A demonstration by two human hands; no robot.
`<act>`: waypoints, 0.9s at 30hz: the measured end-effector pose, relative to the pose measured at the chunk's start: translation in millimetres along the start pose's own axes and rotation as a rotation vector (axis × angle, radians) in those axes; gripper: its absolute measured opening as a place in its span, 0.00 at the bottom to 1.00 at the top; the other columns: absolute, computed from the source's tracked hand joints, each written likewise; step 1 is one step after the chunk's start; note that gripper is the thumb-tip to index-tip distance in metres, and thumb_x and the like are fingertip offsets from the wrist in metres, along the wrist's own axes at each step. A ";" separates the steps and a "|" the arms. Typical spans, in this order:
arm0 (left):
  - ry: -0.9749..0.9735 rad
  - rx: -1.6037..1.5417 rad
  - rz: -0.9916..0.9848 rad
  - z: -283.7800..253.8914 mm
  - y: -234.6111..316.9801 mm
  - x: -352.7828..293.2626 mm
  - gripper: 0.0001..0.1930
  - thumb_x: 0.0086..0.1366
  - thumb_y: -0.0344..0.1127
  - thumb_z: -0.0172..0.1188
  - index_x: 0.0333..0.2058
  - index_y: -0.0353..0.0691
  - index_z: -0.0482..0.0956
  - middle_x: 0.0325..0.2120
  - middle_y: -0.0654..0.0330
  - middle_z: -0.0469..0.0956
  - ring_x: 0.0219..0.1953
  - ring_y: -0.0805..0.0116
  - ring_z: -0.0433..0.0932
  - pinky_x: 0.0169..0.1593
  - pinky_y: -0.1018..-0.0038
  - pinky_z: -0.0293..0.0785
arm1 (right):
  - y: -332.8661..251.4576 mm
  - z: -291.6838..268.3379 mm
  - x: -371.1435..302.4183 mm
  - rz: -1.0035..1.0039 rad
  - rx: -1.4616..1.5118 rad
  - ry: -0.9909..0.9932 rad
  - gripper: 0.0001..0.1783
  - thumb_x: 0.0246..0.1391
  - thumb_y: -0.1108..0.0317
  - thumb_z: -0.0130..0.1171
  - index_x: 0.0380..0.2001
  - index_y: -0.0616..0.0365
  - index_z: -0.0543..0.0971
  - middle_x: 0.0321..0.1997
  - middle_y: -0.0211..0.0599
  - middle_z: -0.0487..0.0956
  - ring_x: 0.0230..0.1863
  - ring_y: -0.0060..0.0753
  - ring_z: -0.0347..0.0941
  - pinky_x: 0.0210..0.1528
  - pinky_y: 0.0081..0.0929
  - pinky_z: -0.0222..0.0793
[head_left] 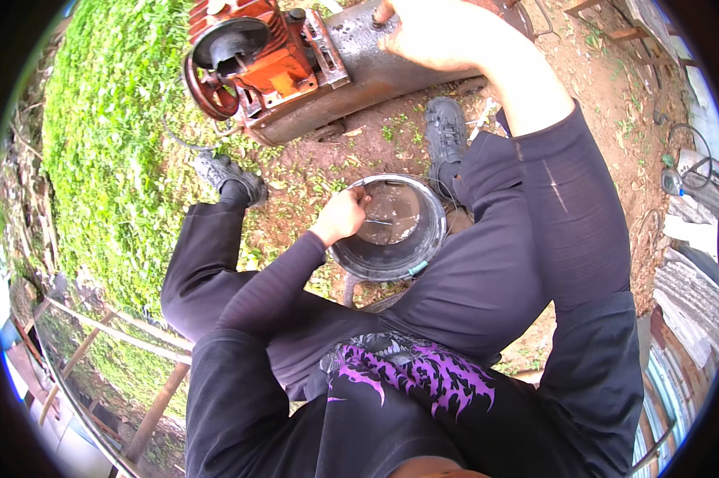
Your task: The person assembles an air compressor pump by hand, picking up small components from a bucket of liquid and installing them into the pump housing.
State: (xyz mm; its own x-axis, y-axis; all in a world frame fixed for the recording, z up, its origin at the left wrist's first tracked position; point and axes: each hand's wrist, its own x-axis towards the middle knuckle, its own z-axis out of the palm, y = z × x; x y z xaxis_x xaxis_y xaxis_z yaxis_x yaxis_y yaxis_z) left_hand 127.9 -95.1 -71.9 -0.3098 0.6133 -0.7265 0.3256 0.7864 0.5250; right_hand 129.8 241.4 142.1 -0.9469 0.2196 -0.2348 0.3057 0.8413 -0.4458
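My left hand [342, 216] is closed at the left side of a round black bucket [433, 231], with its fingers over the rim. What it grips is hidden. A thin dark rod-like piece [380, 222] shows beside the fingers, above murky brown liquid in the bucket. Stretched forward, my right hand [428, 33] is at the top of a rusty, grey-brown cylindrical tank [383, 80]. Its fingers curl about a small dark fitting [376, 24] on the tank; glare hides the grip. An orange-red compressor pump [284, 68] with a wheel is mounted on the tank's left end.
My legs straddle the bucket, with a black shoe [446, 135] on its right and another shoe [228, 175] farther left. Green plants [104, 159] cover the left ground. Bare soil [598, 95] lies right, past which are corrugated sheets [690, 295]. Wooden poles [156, 406] stand at lower left.
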 end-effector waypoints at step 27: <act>0.499 0.277 0.305 -243.6 75.5 -88.5 0.16 0.69 0.42 0.59 0.46 0.35 0.84 0.37 0.42 0.83 0.42 0.42 0.83 0.48 0.56 0.78 | -117.8 79.3 35.2 -0.120 0.254 -0.087 0.09 0.57 0.69 0.64 0.36 0.65 0.81 0.31 0.45 0.83 0.35 0.40 0.81 0.42 0.36 0.76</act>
State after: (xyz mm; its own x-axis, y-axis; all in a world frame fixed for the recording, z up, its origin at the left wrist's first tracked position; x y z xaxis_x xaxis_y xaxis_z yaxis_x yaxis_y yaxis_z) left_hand -37.8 -72.0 140.0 -0.5231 0.8195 -0.2341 0.6629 0.5638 0.4926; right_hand 68.3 110.8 117.9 -0.9692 0.0737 -0.2352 0.2172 0.7061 -0.6739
